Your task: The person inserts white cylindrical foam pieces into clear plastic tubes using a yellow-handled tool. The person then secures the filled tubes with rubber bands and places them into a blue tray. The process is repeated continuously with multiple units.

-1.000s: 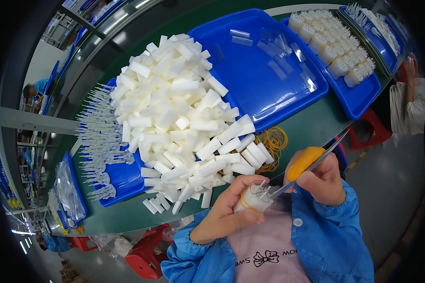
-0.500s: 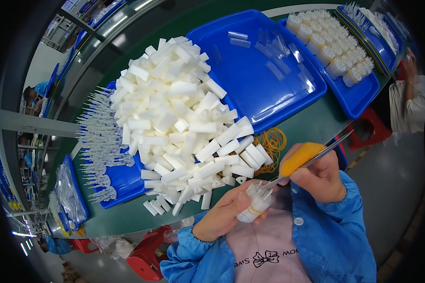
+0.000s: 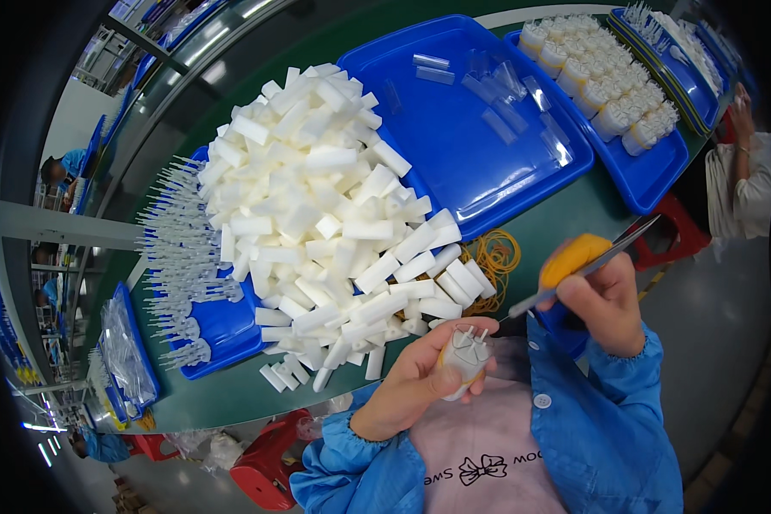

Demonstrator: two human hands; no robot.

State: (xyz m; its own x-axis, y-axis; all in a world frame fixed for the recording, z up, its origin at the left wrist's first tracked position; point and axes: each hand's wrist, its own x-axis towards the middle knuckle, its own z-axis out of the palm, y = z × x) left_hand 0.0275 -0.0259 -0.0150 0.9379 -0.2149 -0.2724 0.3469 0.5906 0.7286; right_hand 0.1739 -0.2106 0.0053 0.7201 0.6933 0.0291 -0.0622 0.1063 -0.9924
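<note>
My left hand (image 3: 415, 377) is closed around a small white bundle (image 3: 469, 353), with short thin prongs standing up from its top. Its sides are partly hidden by my fingers and thumb. Off to the right, my right hand (image 3: 606, 300) grips a slim metal hand tool (image 3: 632, 236) with a bulky yellow wrap around its middle. The tool's narrow end points down-left toward the bundle, with a gap between them. Whether the tool is a pair of tweezers or a single blade, I cannot tell.
A tall heap of white foam pieces (image 3: 308, 197) covers the table's middle. Yellow rubber bands (image 3: 497, 257) lie beside it. A blue tray (image 3: 454, 163) holds clear plastic pieces; another blue tray (image 3: 651, 184) holds rows of finished-looking bundles. Thin white spiky parts (image 3: 176, 248) stand at left.
My right hand has drawn the tool up and right, away from the bundle's top. My left hand has tipped the bundle more upright, showing its top face.
</note>
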